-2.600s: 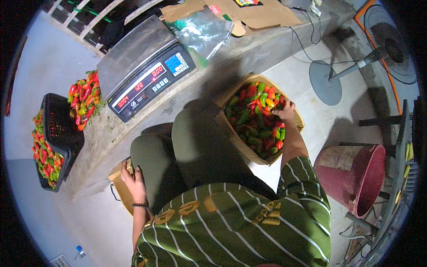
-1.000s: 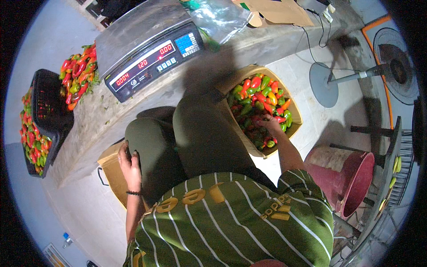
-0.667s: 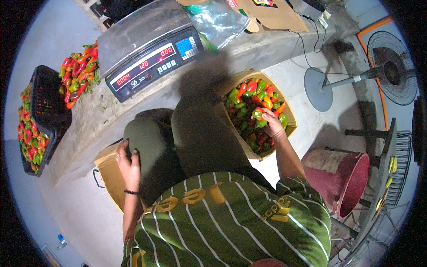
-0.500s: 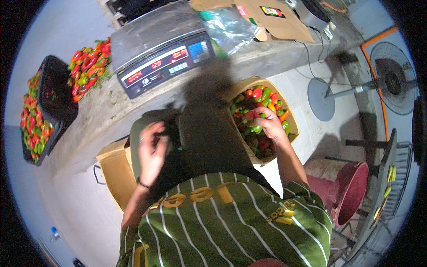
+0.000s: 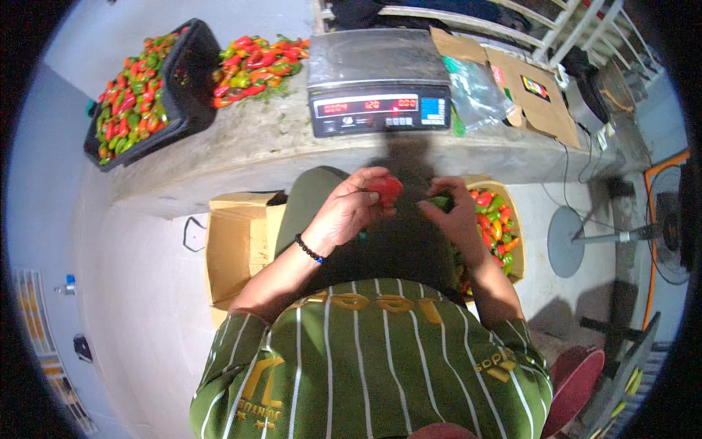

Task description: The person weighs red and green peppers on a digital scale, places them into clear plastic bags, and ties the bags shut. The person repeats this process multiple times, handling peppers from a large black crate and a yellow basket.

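Note:
In front of my lap my left hand (image 5: 347,212), with a dark beaded bracelet at the wrist, is closed round a red pepper (image 5: 386,190). A little to its right, my right hand (image 5: 462,219) has its fingers bent round a green pepper (image 5: 439,201), mostly in shadow and partly covered. Behind that hand and forearm stands a cardboard box (image 5: 521,252) of red, green and orange peppers (image 5: 499,225); its left part is hidden. Left of my legs another cardboard box (image 5: 223,249) stands open, showing bare inner walls.
On the concrete ledge (image 5: 256,164) are a digital scale (image 5: 380,110), a heap of peppers (image 5: 256,66), a black crate (image 5: 194,95) of peppers, a plastic bag (image 5: 475,95) and flattened cardboard (image 5: 537,102). A fan (image 5: 669,212) and a reddish tub (image 5: 574,388) stand at right.
My view has turned, so the scale and crate lie further right. My right hand has come out of the pepper box toward my left, which now holds a red pepper.

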### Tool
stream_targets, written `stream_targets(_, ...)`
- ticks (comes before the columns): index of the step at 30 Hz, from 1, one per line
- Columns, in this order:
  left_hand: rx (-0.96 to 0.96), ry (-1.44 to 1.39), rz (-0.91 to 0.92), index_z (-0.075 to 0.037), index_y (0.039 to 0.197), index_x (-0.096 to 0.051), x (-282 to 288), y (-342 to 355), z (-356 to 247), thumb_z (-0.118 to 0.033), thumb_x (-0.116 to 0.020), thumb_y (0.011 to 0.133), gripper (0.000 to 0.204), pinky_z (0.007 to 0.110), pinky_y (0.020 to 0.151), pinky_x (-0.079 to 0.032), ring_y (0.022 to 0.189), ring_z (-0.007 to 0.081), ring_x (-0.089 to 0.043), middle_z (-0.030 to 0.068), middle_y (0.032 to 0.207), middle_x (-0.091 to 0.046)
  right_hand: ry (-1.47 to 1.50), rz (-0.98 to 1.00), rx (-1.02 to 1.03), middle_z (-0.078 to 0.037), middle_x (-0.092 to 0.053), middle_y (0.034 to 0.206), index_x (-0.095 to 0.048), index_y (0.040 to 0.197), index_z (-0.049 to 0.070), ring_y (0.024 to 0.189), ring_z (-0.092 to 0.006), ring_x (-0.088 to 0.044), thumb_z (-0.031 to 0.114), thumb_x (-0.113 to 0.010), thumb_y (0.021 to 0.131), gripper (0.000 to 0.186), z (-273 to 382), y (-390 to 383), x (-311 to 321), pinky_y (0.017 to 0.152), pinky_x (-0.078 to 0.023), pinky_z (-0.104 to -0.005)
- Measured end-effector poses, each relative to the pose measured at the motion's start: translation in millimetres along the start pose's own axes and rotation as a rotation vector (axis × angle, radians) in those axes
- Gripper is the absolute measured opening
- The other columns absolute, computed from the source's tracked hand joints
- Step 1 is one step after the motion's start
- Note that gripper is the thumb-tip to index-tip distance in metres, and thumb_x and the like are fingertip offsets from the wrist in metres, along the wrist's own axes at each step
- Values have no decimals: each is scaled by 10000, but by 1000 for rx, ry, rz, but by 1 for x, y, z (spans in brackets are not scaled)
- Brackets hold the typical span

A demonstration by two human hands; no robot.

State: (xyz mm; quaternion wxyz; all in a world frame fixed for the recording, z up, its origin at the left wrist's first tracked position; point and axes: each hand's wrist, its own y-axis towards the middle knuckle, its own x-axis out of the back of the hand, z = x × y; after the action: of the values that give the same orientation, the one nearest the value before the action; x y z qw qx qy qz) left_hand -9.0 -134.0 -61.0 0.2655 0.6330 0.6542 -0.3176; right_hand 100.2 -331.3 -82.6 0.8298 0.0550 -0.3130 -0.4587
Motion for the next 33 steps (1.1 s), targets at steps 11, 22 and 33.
stream_targets(11, -261, -106, -137, -39, 1063, -470, 58, -29, -27, 91, -452, 744, 345, 413, 779, -517, 902, 250, -580, 148, 1022, -553, 160, -111, -945, -53, -566, 886, -546, 1031, 43, 856, -163, -510, 137, -582, 736, 312, -269, -171, 56, 748, -398, -283)
stream_targets(22, 114, 24, -798, -4, 747, -457, 169, 22, -91, -33, -397, 757, 67, 335, 525, -525, 483, 192, -509, 71, 641, -499, -206, 449, -1058, -127, -567, 1022, -400, 1220, 36, 973, -219, -515, 229, -635, 714, 590, -305, -265, 9, 815, -412, -326)
stream_targets(33, -506, 711, -763, -96, 1236, -347, 133, 80, -140, -265, -536, 818, 489, 427, 776, -452, 941, 206, -497, 78, 1031, -498, -497, 274, -1310, -197, -512, 1155, -180, 1367, 70, 1106, -283, -463, 273, -690, 679, 879, -310, -252, -10, 918, -386, -355)
